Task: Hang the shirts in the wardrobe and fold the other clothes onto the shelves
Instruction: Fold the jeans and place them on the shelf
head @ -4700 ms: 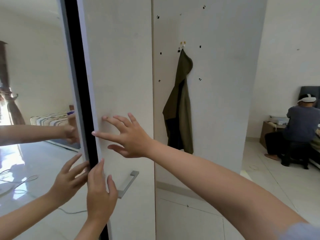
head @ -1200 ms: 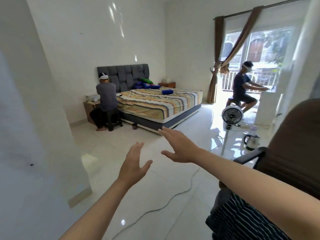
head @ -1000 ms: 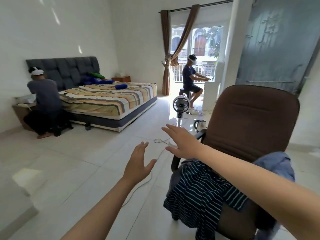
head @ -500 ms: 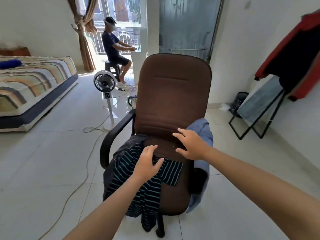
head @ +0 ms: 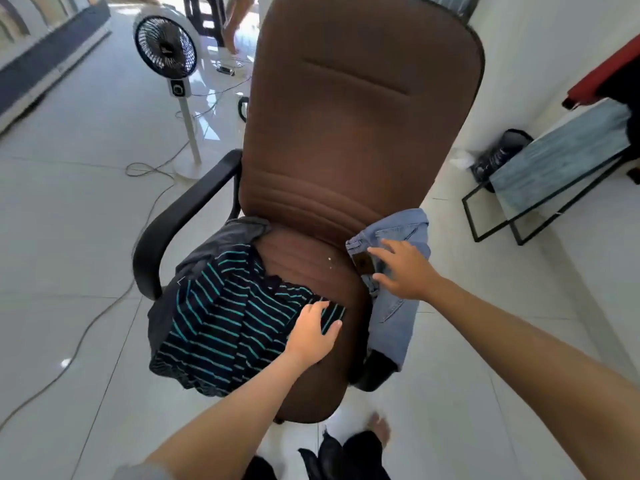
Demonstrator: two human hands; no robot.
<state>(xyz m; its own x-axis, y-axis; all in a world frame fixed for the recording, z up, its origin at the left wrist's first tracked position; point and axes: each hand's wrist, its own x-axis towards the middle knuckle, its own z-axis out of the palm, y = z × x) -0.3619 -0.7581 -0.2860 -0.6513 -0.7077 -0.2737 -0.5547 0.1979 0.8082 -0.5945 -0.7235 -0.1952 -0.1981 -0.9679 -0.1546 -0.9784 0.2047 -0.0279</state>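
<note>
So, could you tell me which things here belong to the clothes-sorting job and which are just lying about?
Part of the job:
- striped shirt, under the left hand
- jeans, under the right hand
- grey garment beneath the shirt
- brown chair carrying them

Just lying about:
- standing fan
- floor cable
- leaning mirror
- black bag

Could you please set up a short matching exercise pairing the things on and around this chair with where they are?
Things:
1. striped shirt
2. jeans
3. fan
4. grey garment

Places:
A. on the floor, left of the chair
B. under the left hand
C. beneath the striped shirt, by the armrest
D. under the right hand

Pairs: 1-B, 2-D, 3-A, 4-C
</note>
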